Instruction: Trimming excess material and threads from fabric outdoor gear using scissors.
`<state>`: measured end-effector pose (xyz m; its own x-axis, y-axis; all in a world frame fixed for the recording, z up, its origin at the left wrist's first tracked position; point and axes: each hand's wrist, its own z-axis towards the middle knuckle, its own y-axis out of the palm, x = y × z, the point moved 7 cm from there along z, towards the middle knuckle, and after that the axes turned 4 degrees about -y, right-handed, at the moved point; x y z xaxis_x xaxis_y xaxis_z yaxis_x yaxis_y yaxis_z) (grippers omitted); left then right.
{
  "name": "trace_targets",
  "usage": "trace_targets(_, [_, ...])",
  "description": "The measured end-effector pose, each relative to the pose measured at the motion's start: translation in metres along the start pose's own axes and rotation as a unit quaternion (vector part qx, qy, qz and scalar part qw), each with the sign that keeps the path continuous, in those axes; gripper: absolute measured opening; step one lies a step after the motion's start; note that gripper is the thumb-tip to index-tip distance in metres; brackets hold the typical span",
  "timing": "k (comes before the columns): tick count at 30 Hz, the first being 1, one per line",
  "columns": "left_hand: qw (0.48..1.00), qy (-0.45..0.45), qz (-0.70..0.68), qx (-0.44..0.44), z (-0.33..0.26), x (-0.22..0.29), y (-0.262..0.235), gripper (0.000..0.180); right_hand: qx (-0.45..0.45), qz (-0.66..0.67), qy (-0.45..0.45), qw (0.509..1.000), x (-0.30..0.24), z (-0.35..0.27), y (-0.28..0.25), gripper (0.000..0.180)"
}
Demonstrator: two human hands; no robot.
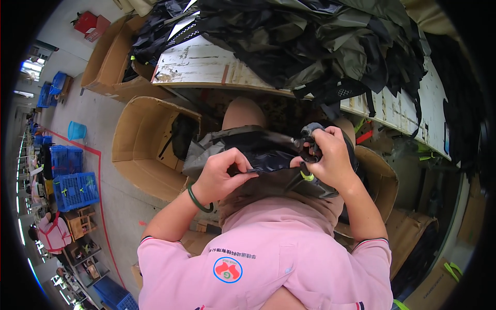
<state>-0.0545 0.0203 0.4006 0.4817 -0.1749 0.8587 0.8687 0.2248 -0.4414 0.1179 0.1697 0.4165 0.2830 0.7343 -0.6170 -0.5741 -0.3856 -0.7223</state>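
A black and dark-grey sewn fabric piece [268,155], its black part shiny, lies across my lap. The thumb and fingers of my left hand [227,173] are pinched shut on its near edge. My right hand [328,157] is closed around a small dark object [310,148], held over the right side of the fabric. That object's left end is smeared by motion and my fingers cover part of it, so its kind is unclear. A yellow-green tab [307,176] shows just below my right fingers. The right thumb is close to the fabric's edge; whether it touches I cannot tell.
Ahead stands a worn white table [227,67] heaped with black and dark-grey fabric pieces [310,41]. Open cardboard boxes flank me, one at the left [137,147] with a black item inside, one at the right [380,175]. Blue crates [77,191] and another person [53,231] are farther left.
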Motion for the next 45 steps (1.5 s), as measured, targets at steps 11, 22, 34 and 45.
trace_targets(11, [0.902,-0.304,-0.282,-0.121,-0.002,-0.042,0.02,0.019,-0.251,-0.022,-0.043,0.967,-0.003,-0.012,0.019,0.052])
trace_targets(22, [0.918,-0.28,-0.249,-0.129,0.003,-0.039,0.018,0.018,-0.252,-0.011,-0.049,0.966,-0.006,-0.012,0.027,0.054])
trace_targets(34, [0.921,-0.287,-0.224,-0.143,0.001,-0.035,0.017,0.019,-0.247,-0.038,0.016,0.968,0.009,-0.029,0.025,0.052])
trace_targets(45, [0.938,-0.256,-0.218,-0.083,0.021,-0.03,-0.037,0.012,-0.215,-0.058,0.192,0.956,0.098,-0.148,-0.02,0.026])
